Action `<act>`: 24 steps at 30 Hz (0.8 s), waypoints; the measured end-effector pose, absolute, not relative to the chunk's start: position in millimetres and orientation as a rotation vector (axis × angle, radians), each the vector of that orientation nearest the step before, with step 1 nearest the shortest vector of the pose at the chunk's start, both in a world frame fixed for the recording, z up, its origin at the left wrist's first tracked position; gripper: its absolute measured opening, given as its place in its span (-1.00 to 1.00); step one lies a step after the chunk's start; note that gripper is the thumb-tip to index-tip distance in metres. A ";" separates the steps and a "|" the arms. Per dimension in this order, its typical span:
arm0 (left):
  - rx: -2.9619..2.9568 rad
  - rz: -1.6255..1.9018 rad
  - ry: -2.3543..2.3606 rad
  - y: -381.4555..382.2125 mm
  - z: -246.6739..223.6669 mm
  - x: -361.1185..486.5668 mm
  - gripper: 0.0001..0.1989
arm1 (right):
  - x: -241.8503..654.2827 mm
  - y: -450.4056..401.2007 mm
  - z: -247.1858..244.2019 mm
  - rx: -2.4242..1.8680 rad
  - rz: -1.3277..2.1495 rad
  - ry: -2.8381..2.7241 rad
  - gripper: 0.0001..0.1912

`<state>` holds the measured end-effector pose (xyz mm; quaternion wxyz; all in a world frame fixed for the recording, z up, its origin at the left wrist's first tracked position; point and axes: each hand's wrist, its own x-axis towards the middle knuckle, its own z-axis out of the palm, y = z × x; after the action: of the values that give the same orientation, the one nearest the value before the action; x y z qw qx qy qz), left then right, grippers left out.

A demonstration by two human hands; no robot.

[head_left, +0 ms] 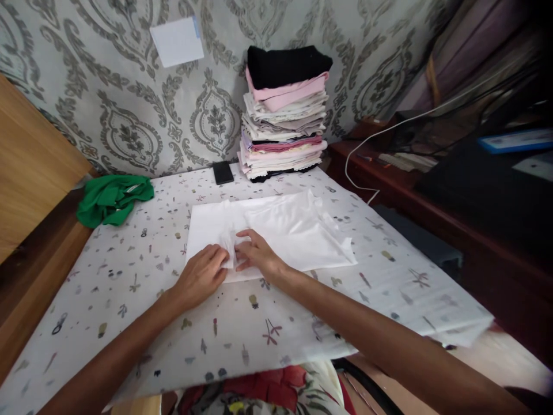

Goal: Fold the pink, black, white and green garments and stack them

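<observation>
A white garment (298,230) lies partly folded on the patterned cloth of the table. Under or beside its left part is a flat white rectangle (203,222); I cannot tell whether it is board or cloth. My left hand (205,268) has its fingers curled closed on a gathered, sheer-looking edge of the garment. Just to its right, my right hand (254,253) has its fingers apart, touching or just above the white fabric, palm turned toward the left hand.
A tall stack of folded clothes (283,115) stands against the wall, with a black phone (223,172) beside it. A crumpled green garment (113,199) lies at the left edge. A white cable (352,155) runs along the dark red desk (389,184) at right.
</observation>
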<state>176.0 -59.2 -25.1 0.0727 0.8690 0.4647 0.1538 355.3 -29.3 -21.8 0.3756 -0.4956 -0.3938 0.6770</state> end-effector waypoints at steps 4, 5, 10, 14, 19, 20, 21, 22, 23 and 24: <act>2.497 0.603 1.425 -60.0 -29.1 172.7 -0.87 | 354.7 -20.2 -23.2 -1.314 1.732 -1.110 -0.90; 2.472 0.621 1.429 -60.5 -29.1 172.2 -0.88 | 354.5 -18.0 -23.2 -1.318 1.738 -1.141 -0.87; 2.449 0.685 1.396 -64.8 -26.1 172.5 -0.89 | 354.5 -4.9 -24.2 -1.385 1.755 -1.300 -0.63; 2.480 0.751 1.344 -68.2 -23.8 174.6 -0.88 | 355.4 2.6 -26.4 -1.380 1.756 -1.299 -0.43; 2.542 0.738 1.340 -70.1 -28.9 177.3 -0.86 | 355.5 3.0 -27.7 -1.411 1.723 -1.309 -0.50; 2.555 0.735 1.340 -70.2 -30.4 177.7 -0.86 | 355.6 3.1 -26.8 -1.434 1.665 -1.377 -0.52; 2.565 0.736 1.338 -70.2 -31.7 178.0 -0.86 | 355.5 3.6 -25.4 -1.462 1.576 -1.491 -0.54; 2.574 0.742 1.333 -70.1 -32.8 178.2 -0.86 | 355.1 4.6 -23.4 -1.497 1.443 -1.640 -0.56; 2.581 0.751 1.326 -70.0 -33.5 178.4 -0.87 | 354.3 6.0 -21.2 -1.535 1.276 -1.804 -0.57; 2.584 0.760 1.322 -69.9 -33.9 178.6 -0.86 | 353.0 7.9 -18.7 -1.577 1.096 -1.958 -0.61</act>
<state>178.6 -69.9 -33.9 0.0702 0.8590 0.4396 0.2528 353.0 7.9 -18.7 0.1979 -0.5635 -0.6998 0.3918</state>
